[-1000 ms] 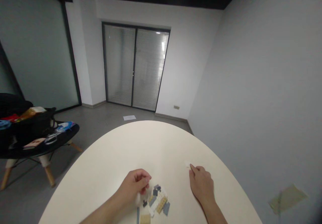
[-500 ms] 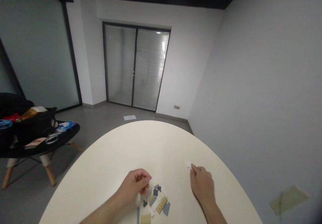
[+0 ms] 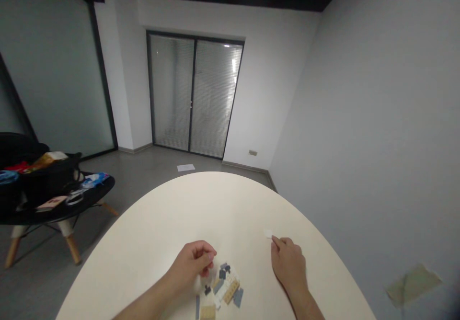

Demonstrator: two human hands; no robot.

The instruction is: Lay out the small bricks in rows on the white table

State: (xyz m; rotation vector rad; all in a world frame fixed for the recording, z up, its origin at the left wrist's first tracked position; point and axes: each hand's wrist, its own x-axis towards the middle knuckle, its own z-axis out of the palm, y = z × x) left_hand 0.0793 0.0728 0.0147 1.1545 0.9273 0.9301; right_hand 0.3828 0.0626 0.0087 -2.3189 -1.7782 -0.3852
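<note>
The round white table (image 3: 215, 205) runs out of view at the bottom edge. To its left, a black chair (image 3: 96, 197) bears a dark bag (image 3: 53, 181), both cut off by the picture's side. Over the table, the left hand (image 3: 196, 260) is loosely curled, thumb against forefinger; whether it pinches anything I cannot tell. The right hand (image 3: 289, 260) rests with its forefinger reaching out and the other fingers bent, their tips hidden (so any hold under there cannot be told). Just beside the left hand lies a heap of toy bricks (image 3: 232, 291), overlapping one another; below it, a tan block (image 3: 207, 312) is cut off, as is a thin grey strip (image 3: 197, 308). At the right forefinger's tip is a small white piece, perhaps flat (image 3: 268, 233), faint against the table.
</note>
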